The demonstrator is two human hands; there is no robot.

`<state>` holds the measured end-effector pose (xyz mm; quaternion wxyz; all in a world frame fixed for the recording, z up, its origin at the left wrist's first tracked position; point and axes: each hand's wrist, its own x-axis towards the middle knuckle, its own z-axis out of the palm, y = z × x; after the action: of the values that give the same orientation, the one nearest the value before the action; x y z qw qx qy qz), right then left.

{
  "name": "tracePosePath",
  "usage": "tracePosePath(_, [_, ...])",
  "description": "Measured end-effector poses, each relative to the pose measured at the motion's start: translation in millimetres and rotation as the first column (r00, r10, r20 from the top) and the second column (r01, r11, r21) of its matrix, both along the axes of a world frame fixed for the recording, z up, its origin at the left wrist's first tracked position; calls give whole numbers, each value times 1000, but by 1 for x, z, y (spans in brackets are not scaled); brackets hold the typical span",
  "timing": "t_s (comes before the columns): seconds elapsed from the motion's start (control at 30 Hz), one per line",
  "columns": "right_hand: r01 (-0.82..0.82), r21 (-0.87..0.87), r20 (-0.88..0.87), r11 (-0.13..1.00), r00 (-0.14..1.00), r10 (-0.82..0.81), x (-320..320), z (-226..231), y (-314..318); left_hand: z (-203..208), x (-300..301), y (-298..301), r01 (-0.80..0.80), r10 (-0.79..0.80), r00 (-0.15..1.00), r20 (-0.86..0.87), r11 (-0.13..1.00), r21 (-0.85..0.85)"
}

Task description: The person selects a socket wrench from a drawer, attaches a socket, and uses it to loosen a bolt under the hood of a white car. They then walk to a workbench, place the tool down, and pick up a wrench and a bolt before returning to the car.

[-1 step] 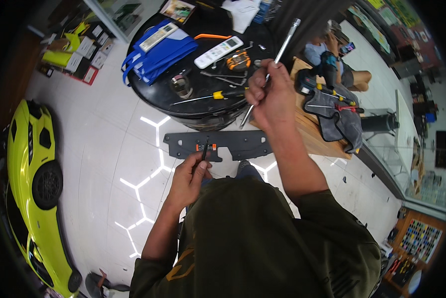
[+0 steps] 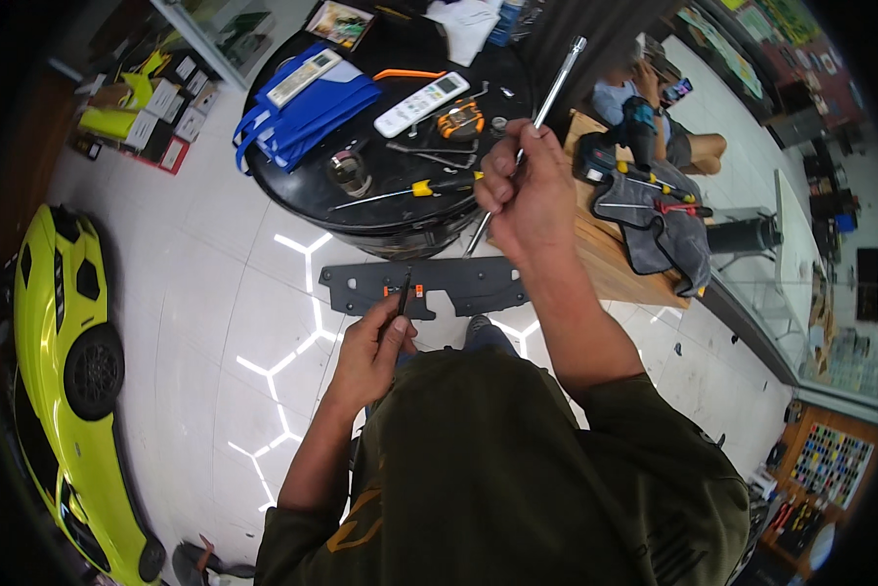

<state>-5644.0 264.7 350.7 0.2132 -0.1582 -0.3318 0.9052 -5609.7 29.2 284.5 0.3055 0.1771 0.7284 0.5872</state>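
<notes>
My right hand is raised beside the round black table and closed around a long chrome extension bar. The bar slants, with its thicker end up and away and its lower end below my fingers. Lower and to the left, my left hand pinches a thin black stick-like piece, whose kind I cannot make out. Beyond it on the floor lies a flat dark plastic panel with cut-outs and an orange label. A yellow-and-black screwdriver rests on the table, left of my right hand.
The black table carries a blue bag, a white remote, an orange tape measure and hex keys. On the right, a wooden bench bears a drill and grey cloth. A person sits beyond. A yellow-green car stands left.
The view has shifted slightly, so the table and bench sit a little further left. Both hands keep their holds.
</notes>
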Motion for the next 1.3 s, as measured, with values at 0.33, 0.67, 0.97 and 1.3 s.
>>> tracePosePath(0.33, [57, -10, -54, 998, 997, -58, 41, 0, 1, 17, 5, 46, 230, -228, 972, 47, 972, -36])
tracePosePath(0.67, [-8, -26, -59, 1000, 998, 7, 53, -15, -21, 19, 13, 55, 51, -107, 935, 338, 984, 170])
tracePosePath(0.97, [21, -3, -68, 1000, 997, -21, 48, -25, -27, 16, 17, 40, 122, -122, 962, 245, 992, 14])
tracePosePath(1.3, [67, -13, -120, 998, 990, -68, 54, -5, -23, 25, 21, 32, 187, -199, 957, 213, 979, 78])
